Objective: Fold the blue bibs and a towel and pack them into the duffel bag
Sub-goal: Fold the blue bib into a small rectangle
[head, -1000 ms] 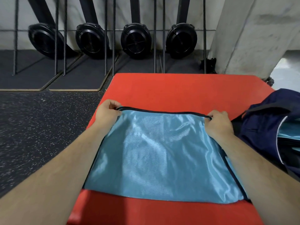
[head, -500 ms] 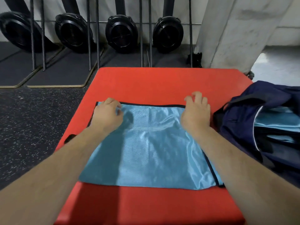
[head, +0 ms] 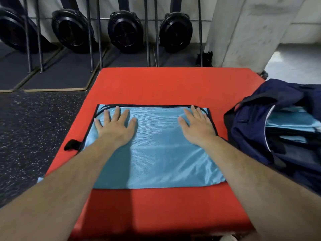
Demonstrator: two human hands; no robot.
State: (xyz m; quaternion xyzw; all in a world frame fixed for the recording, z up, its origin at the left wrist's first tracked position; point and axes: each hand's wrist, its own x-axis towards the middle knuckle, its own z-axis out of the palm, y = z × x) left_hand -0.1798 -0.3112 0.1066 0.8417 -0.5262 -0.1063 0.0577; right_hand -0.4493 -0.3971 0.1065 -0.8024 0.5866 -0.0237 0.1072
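I see blue bib (head: 156, 150) lying folded flat on red bench (head: 173, 84). Left hand (head: 115, 126) and right hand (head: 197, 126) both press on bib's far part, fingers now straight and spread; half second ago they were curled at far edge. Grip holds nothing. Duffel bag (head: 251, 122) stands open at right, blue cloth inside.

I can read no writing, number or brand from here: none on the blue bib (head: 156, 153), the duffel bag (head: 251, 129) or the black discs (head: 125, 31) behind.
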